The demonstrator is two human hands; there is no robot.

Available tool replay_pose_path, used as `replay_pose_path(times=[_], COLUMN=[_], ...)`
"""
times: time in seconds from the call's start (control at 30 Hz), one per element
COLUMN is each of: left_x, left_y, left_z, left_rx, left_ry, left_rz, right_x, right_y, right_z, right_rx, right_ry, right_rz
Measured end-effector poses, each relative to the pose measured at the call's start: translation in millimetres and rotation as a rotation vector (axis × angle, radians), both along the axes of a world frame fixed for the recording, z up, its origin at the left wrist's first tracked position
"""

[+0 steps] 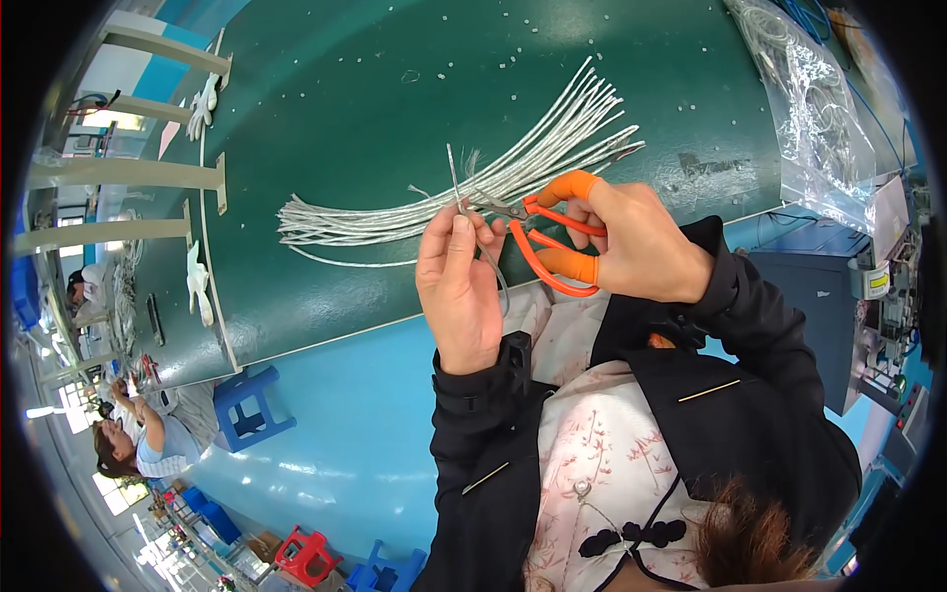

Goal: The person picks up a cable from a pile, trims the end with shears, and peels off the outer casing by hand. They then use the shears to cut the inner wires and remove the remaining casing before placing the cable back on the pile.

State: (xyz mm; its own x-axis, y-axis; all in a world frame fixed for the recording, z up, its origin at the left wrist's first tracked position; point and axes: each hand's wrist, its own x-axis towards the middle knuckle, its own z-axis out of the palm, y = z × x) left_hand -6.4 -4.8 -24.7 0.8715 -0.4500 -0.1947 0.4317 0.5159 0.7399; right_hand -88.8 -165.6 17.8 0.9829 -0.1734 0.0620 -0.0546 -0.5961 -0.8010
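Between its thumb and fingers my left hand (pixel 460 276) pinches a single silvery cable (pixel 454 170), whose end sticks up above the fingertips and whose other part curves down below the palm. My right hand (pixel 636 237), with orange finger covers on some fingers, grips orange-handled cutting pliers (pixel 541 264). The pliers' metal jaws lie at the cable, just above my left fingertips; whether they are closed on it is too small to tell. Beyond both hands, a bundle of silvery braided cables (pixel 375 222) fans out across the green table. A wispy tuft of strands stands up from the bundle.
Small pale scraps (pixel 513 61) are scattered over the green tabletop (pixel 326 109). At the right, a clear plastic bag (pixel 804 99) holds coiled cable. White gloves (pixel 199 284) lie by the left edge. A blue stool (pixel 252 409) and another person (pixel 163 434) are at the lower left.
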Motion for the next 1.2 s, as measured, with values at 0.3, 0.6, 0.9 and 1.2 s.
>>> replay_pose_path(times=[0.3,0.6,0.9,1.2], left_x=[-2,-1,-5,-8], left_y=[1,0,-4,-8], left_z=[-2,-5,-10,-11], left_rx=[-0.002,-0.013,0.057,0.163], left_ry=[-0.048,-0.055,-0.170,-0.306], left_rz=[0.013,0.003,0.088,0.220], right_x=[2,4,4,4], right_y=[2,0,-4,16], right_z=[2,3,5,-7], right_rx=[-0.026,-0.038,-0.088,-0.230], right_ry=[-0.056,-0.031,-0.036,-0.213], right_rz=[0.005,0.017,0.041,-0.079])
